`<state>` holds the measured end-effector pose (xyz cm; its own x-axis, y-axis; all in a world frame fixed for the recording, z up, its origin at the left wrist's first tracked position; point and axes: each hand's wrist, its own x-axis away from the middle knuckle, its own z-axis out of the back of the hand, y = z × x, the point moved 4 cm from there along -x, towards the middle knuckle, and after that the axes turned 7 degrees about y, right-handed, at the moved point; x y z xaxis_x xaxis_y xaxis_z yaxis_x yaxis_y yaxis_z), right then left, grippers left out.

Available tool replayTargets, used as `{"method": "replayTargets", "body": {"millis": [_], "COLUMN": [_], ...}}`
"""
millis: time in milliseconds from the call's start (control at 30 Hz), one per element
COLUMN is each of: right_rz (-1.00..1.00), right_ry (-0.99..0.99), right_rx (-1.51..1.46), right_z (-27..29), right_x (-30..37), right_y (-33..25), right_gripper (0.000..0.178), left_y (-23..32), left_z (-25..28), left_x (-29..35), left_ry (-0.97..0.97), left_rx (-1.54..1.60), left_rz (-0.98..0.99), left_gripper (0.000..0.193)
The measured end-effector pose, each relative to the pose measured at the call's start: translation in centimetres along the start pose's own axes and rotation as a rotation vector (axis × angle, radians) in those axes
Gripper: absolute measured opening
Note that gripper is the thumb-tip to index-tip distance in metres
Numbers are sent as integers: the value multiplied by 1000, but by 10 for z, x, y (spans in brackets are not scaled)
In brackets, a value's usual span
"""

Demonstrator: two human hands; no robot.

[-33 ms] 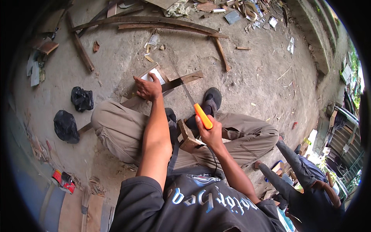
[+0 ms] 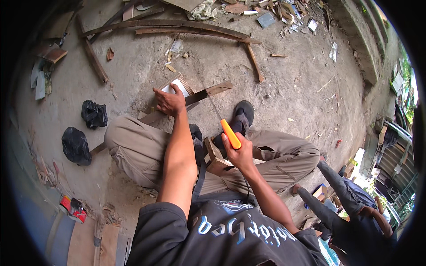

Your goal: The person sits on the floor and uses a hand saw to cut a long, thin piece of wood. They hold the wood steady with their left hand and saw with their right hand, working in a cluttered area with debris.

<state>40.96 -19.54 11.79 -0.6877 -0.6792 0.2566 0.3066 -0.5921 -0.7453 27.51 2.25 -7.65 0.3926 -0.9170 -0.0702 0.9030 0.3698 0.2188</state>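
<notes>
In my right hand (image 2: 240,153) is a handsaw (image 2: 230,134), its orange handle wrapped by my fingers. Its thin blade points away from me and crosses a narrow wooden plank (image 2: 219,88) near the plank's right end. My left hand (image 2: 171,103) holds the plank down from above, left of the saw, with fingers over its far side. Under and beyond that hand is a block-like stack with a white top (image 2: 181,84) and brown layered edges. Part of the plank is dark; my left hand hides some of it.
Long wooden strips (image 2: 177,23) lie across the far ground, with scraps and litter beyond. Two black plastic bags (image 2: 76,145) sit at left. Between my legs stands a small wooden piece (image 2: 216,162). Another person (image 2: 355,221) is at lower right. A concrete ledge (image 2: 355,40) edges the far right.
My right hand and the saw's orange handle have shifted slightly to the left. My left hand and the plank stay in place.
</notes>
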Motion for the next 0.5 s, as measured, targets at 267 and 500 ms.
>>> {"method": "replayTargets", "body": {"millis": [267, 500], "right_rz": [55, 79], "right_ry": [-23, -51], "right_rx": [6, -21], "right_z": [-13, -8], "right_x": [-5, -14], "right_y": [-3, 6], "right_gripper": [36, 37], "left_y": [15, 22], "left_z": [4, -10], "left_x": [-1, 12], "left_ry": [61, -298], "left_rx": [196, 80], "left_rz": [-420, -1024], "left_gripper": [72, 88]}}
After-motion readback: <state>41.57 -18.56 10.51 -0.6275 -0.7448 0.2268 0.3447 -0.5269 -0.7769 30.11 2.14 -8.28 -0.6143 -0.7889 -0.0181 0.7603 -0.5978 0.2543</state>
